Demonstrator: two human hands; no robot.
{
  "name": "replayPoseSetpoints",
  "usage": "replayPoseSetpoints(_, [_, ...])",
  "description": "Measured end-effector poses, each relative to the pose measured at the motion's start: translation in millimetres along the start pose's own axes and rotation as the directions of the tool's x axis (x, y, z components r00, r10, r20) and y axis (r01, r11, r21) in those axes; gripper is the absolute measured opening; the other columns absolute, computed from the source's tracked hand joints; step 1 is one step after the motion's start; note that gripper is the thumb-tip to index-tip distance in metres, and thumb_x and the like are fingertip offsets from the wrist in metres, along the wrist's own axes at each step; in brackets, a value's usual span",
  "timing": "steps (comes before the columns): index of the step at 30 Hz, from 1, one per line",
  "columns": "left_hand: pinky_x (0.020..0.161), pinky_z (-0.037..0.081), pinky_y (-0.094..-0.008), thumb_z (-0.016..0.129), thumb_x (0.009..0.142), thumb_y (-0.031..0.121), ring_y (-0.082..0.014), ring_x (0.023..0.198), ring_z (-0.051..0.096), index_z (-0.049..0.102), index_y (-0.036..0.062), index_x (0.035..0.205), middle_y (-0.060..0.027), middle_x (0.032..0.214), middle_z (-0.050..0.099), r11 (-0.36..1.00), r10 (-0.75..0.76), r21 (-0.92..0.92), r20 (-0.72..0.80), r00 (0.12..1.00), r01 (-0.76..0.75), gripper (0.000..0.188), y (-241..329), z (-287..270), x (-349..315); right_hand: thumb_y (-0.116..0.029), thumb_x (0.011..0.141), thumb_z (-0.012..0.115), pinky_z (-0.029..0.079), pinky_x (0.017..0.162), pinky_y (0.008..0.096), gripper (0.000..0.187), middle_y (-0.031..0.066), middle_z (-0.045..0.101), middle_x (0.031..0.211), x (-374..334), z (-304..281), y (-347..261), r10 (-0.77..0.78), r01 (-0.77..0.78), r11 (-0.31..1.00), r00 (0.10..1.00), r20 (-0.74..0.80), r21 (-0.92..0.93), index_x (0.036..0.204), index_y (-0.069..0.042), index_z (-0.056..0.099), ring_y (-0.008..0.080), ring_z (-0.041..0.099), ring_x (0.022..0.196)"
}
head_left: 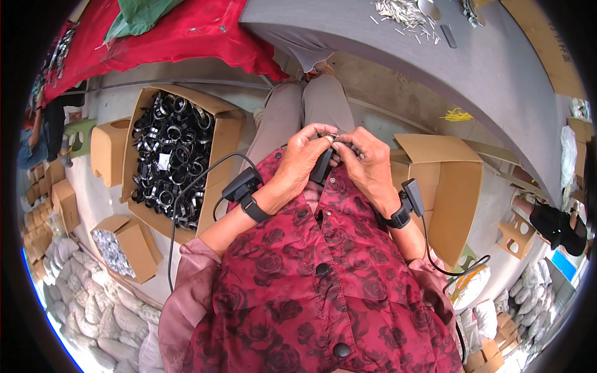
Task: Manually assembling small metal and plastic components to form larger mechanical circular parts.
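Note:
Above my lap, both hands meet around a black strap that hangs down between them. My left hand pinches its upper end between thumb and fingers. From the other side my right hand closes its fingertips on the same end. A small shiny part shows at the left fingertips, too small to make out. To the left, a cardboard box is filled with black looped bands with silvery parts. On my right stands another open cardboard box.
A grey-covered table lies ahead, with small pale sticks scattered on it. Red cloth covers the surface at far left. A smaller box holds grey pieces. Cables run from both wrists. Other people are at both sides.

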State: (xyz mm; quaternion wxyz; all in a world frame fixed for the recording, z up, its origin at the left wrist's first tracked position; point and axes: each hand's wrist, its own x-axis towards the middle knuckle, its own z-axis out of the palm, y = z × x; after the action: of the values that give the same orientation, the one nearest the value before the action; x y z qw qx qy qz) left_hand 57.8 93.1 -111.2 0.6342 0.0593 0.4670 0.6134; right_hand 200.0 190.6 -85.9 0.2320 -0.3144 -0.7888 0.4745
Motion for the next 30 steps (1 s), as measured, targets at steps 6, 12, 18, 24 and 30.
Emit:
replayPoseSetpoints(6, [0.073,0.059,-0.0257,0.061,0.107,0.014,-0.0100,0.085,0.068,0.061,0.0012,0.125,-0.0060,0.099,0.070,0.997,0.023,0.068,0.015,1.000,-0.024,0.022,-5.8,-4.0,3.0,-0.002,0.091,0.072,0.054,0.065,0.0375,0.014,0.0157,0.069,0.085,0.7,0.7,-3.3,0.037,-0.037,0.989,0.999,0.001,-0.140,0.103,-0.002,0.076,0.0313,0.071,0.075])
replayPoseSetpoints(12, [0.074,0.059,-0.0259,0.062,0.107,0.015,-0.0099,0.086,0.069,0.061,0.0013,0.127,-0.0061,0.098,0.071,0.995,-0.006,0.098,0.010,1.000,0.005,0.024,-4.7,0.2,1.2,-0.006,0.092,0.073,0.052,0.061,0.0322,0.010,0.0115,0.070,0.079,-2.9,0.8,-2.9,0.362,-0.365,0.913,0.931,0.050,0.183,0.098,0.001,0.076,0.0169,0.070,0.067])
replayPoseSetpoints(18, [0.076,0.060,-0.0263,0.062,0.107,0.016,-0.0091,0.087,0.069,0.061,0.0006,0.127,-0.0060,0.100,0.071,0.995,0.001,0.098,0.016,1.000,-0.003,0.025,-9.7,-2.6,2.0,-0.007,0.093,0.074,0.049,0.058,0.0279,0.012,0.0089,0.070,0.078,-7.4,7.0,1.6,0.265,-0.260,0.961,0.963,-0.041,0.098,0.095,0.004,0.074,0.0098,0.063,0.064])
replayPoseSetpoints(24, [0.079,0.061,-0.0290,0.055,0.108,0.013,-0.0116,0.090,0.069,0.060,0.0000,0.130,-0.0081,0.106,0.069,0.975,0.022,0.220,-0.018,1.000,-0.018,0.026,-14.3,-6.1,4.0,-0.007,0.097,0.071,0.049,0.058,0.0237,0.010,0.0016,0.068,0.077,-8.5,7.2,2.3,0.443,-0.437,0.845,0.895,0.056,0.307,0.096,0.003,0.073,0.0058,0.062,0.065])
replayPoseSetpoints(30, [0.083,0.060,-0.0310,0.050,0.109,0.012,-0.0150,0.096,0.069,0.059,-0.0015,0.131,-0.0104,0.111,0.067,0.988,0.041,0.147,0.011,0.999,-0.042,0.027,-14.5,-9.1,4.2,-0.005,0.100,0.068,0.052,0.057,0.0228,0.012,0.0035,0.069,0.085,-10.7,4.4,13.2,0.362,-0.353,0.840,0.930,0.061,0.412,0.103,0.004,0.074,0.0072,0.064,0.064])
